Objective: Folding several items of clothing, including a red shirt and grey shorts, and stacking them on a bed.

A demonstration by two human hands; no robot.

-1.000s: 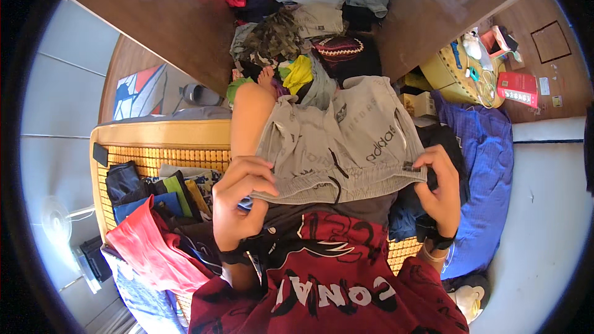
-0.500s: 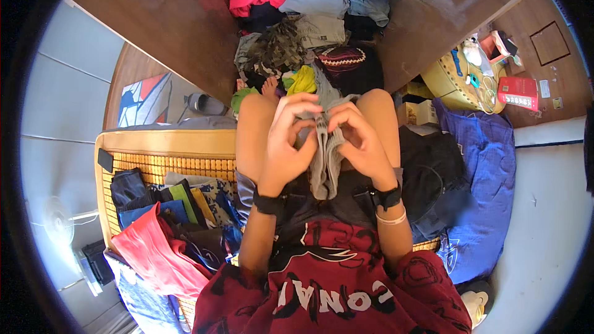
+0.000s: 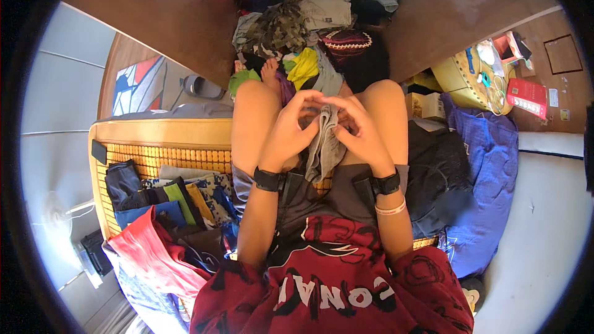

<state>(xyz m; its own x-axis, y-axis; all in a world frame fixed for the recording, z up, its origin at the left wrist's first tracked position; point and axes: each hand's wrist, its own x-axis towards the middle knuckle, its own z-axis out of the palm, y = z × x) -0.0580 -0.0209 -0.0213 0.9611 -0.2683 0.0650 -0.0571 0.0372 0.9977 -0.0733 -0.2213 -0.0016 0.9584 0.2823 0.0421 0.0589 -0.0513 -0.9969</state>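
Note:
Between my knees I hold a grey sock (image 3: 325, 153) by its upper end, and its lower part hangs down above my lap. The fingers and thumb of my left hand (image 3: 291, 127) are curled closed on its left side. My right hand (image 3: 366, 136) pinches it from the other side, and the fingertips of both hands meet at the top. Whether it is one sock or two laid together, I cannot tell. Black bands are strapped round both wrists.
Folded clothes (image 3: 176, 201) and a red garment (image 3: 154, 250) lie on the bamboo mat at left. At right are black clothes (image 3: 433, 167) and a blue cloth (image 3: 489, 179). An open wardrobe ahead holds heaped clothes (image 3: 275, 31). A yellow stool (image 3: 455, 77) carries small items.
Both hands have drawn closer together at the fingertips round the top of the sock. The sock's hanging end has risen slightly and leans left. The view has tilted a little.

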